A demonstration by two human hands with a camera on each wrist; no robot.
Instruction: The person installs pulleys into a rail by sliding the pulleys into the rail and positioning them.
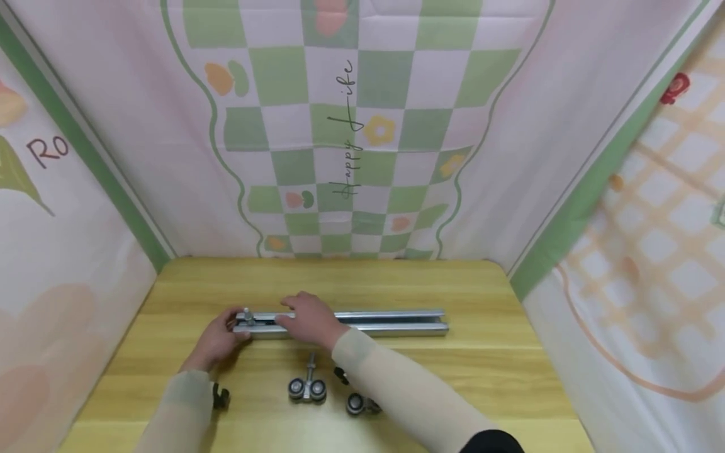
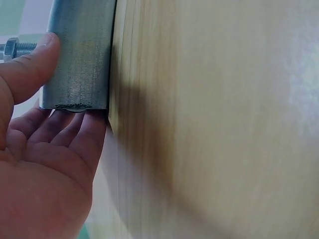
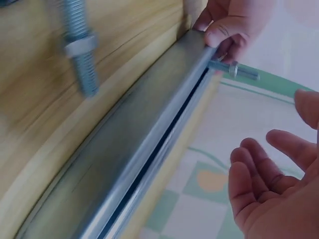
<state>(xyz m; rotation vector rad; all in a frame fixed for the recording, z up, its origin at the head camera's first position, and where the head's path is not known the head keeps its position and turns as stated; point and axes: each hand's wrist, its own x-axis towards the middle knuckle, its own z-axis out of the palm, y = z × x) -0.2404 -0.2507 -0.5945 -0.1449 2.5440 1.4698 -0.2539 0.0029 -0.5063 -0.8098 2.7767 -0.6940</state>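
Metal rail (image 1: 391, 329) is laid lengthwise across the wooden table (image 1: 481, 365), toward the back edge, long slot facing up. At its left end a threaded bolt with nut (image 1: 247, 316) is seen standing up out of the slot. That same end is grasped by the left hand (image 1: 218, 340): thumb pressed on the near side wall, fingers bent around the end. The right hand (image 1: 308, 319) is held above the rail, right of the bolt; it is released, fingers relaxed and slightly bent, and in the right wrist view its fingertips are seen apart from both rail and bolt.

In front of the rail, a roller trolley (image 1: 308, 390) is set on the table, two wheels visible, threaded stem pointed toward the rail. A second trolley (image 1: 355, 404) is placed just to its right, partly hidden by the right sleeve (image 1: 408, 390). A threaded stem with nut, blurred, is also caught at upper left in the right wrist view.

Both forearms are covered by pale sleeves; small black fittings are worn at both wrists. The table is backed by a green-and-white checked cloth (image 1: 334, 126) lettered "Happy Life" and flanked by printed side panels, the right one (image 1: 651, 264) patterned with an orange lattice.
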